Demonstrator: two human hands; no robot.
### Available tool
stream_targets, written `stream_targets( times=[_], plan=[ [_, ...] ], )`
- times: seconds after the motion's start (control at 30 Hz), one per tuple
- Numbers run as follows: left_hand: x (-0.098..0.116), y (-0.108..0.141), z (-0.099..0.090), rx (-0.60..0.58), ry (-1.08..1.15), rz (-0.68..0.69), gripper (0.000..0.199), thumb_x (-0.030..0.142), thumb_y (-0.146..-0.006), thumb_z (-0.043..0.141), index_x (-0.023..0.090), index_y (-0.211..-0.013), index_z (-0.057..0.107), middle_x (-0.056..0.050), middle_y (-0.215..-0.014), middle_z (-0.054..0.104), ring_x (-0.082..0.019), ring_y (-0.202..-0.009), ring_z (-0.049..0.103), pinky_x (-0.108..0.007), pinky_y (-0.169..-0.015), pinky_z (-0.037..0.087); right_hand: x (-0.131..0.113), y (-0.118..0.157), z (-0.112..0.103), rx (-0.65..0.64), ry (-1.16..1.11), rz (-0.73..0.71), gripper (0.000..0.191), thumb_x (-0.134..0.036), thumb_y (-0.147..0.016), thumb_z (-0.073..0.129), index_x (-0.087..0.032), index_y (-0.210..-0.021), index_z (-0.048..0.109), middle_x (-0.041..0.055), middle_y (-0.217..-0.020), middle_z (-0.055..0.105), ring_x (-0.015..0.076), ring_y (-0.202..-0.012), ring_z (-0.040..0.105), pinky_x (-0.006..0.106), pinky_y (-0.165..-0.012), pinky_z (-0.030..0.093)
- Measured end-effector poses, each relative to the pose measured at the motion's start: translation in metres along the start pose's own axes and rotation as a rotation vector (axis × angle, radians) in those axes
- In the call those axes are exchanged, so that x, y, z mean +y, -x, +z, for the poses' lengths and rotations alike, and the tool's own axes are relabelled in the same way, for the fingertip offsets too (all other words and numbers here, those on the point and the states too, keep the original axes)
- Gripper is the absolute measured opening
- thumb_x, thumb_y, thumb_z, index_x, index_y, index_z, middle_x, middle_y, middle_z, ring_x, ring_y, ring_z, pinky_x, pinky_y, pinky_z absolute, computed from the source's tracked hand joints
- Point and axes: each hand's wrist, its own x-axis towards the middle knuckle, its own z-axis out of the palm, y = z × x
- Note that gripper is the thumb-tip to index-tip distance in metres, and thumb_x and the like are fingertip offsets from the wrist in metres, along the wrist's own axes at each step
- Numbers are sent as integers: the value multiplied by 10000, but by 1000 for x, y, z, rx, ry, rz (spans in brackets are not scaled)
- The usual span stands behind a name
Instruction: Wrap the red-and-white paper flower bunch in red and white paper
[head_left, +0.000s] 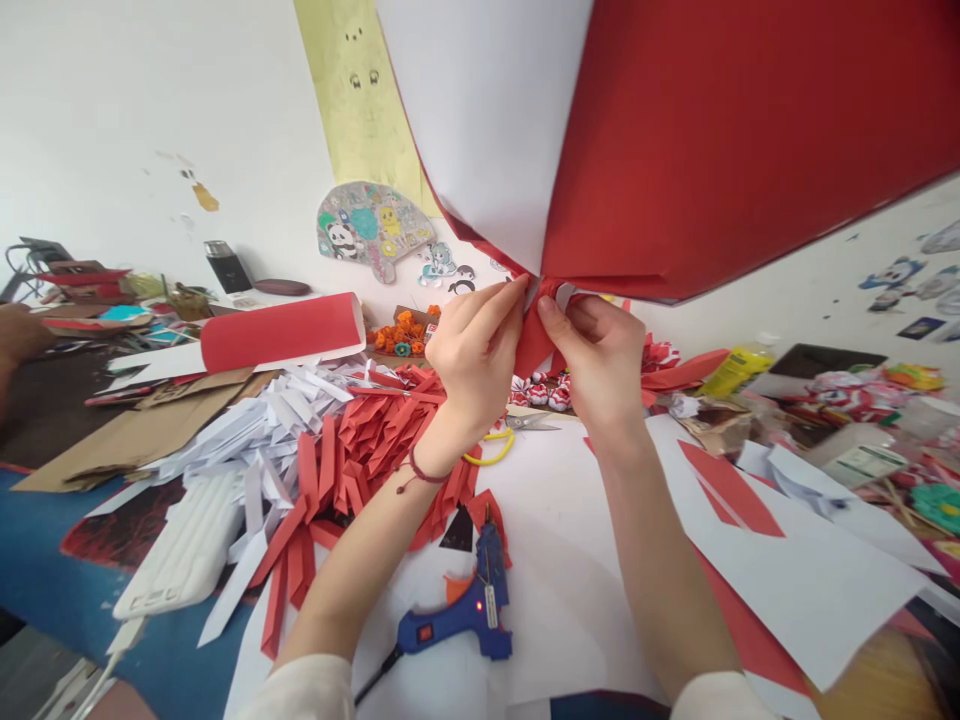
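Observation:
A large fan-like piece of red and white paper rises over the table and fills the upper right. At its narrow lower tip, my left hand pinches the folded paper from the left. My right hand grips a red folded part at the same tip, with its thumb on the near side. Below my hands, a blue glue gun with a small red light lies on white paper. Scissors with yellow handles rest just beyond my left wrist.
Piles of white strips and red strips spread left, near a red paper roll and a white power bank. A yellow bottle and paper sheets lie right. Part of another person's hand shows at the left edge.

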Motion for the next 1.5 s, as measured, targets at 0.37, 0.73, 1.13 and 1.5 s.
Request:
stream_targets(
  times=[0.37,0.73,1.13,1.5],
  plan=[
    [-4,3,-4,-134,-115,-27,254,304,-994,500,229,-1030,740,-67,-977,763,-197,-959,682,-364,-870,530,-5,2,1,-19,25,11,579,-574,-791,718,-199,-615,314,-33,-622,238,84,-568,270,254,-501,243],
    [-13,2,-3,-199,-201,108,282,305,-1005,456,226,-1097,710,-91,-956,725,-215,-936,632,-381,-841,449,3,-2,-5,-75,-50,-5,573,-434,-833,735,-199,-613,261,-44,-628,195,76,-585,210,285,-527,158],
    [-6,-2,-7,-282,-292,106,289,347,-996,431,285,-1129,681,-84,-1005,690,-246,-965,605,-432,-903,356,1,-4,-9,-80,-12,-16,621,-479,-797,762,-201,-595,245,-45,-623,178,81,-582,185,304,-539,119],
    [2,-16,-17,-419,-279,147,306,389,-1001,410,262,-1161,638,-103,-1022,665,-289,-1022,612,-438,-889,362,1,-5,-13,-71,68,-68,629,-600,-810,699,-201,-578,271,-30,-611,200,93,-563,214,291,-512,160]
  ],
)
